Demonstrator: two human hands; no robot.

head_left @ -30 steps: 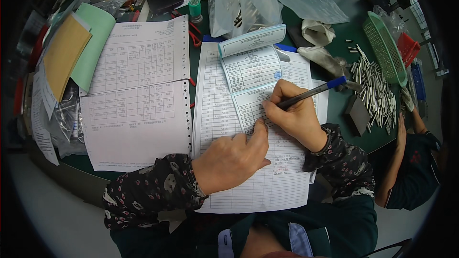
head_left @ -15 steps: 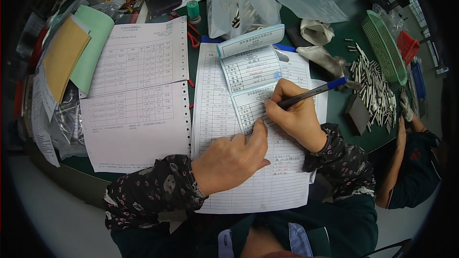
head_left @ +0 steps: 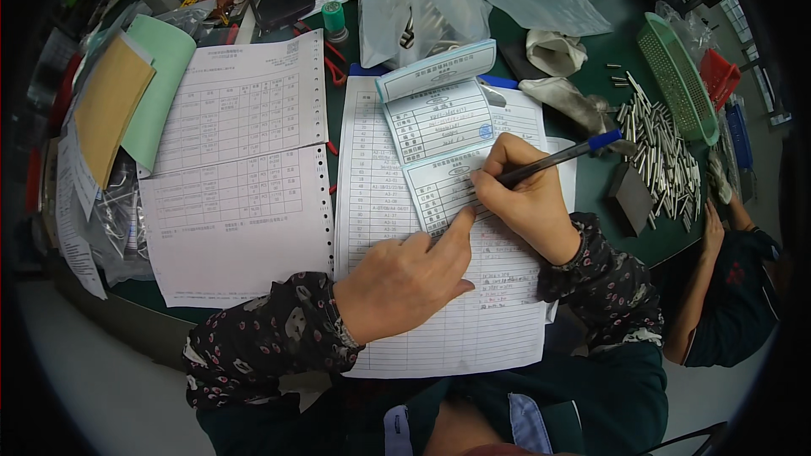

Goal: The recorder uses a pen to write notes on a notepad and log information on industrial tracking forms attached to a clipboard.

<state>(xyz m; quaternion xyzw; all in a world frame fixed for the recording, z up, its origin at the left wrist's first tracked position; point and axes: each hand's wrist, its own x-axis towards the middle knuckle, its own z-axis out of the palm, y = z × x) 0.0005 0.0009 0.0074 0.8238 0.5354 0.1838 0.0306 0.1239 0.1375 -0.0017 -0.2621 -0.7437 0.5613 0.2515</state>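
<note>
My right hand (head_left: pixel 528 203) grips a black pen with a blue cap end (head_left: pixel 557 159), its tip side hidden behind the fingers over a small printed slip (head_left: pixel 443 194). That slip is the lower of a joined strip; a filled-in slip (head_left: pixel 439 125) with a blue stamp lies above it, and the strip's top end (head_left: pixel 439 67) curls up. My left hand (head_left: pixel 410 279) rests on the paper, index finger stretched out and pressing the slip's lower edge, other fingers loosely bent. Beneath both hands lies a ruled list sheet (head_left: pixel 448 346) on a blue clipboard (head_left: pixel 365 70).
Printed forms (head_left: pixel 236 245) with punched edges lie left, beside green and tan papers (head_left: pixel 118 110). Behind stand a plastic bag (head_left: pixel 422 8) and a green-capped bottle (head_left: pixel 334 21). Right are metal pins (head_left: pixel 655 152), a dark block (head_left: pixel 630 198), a green basket (head_left: pixel 676 76) and another person's arm (head_left: pixel 705 270).
The view has shifted slightly, so the papers sit a little further left. My right hand and the pen have moved slightly rightward relative to the slip. My left index finger still presses the slip.
</note>
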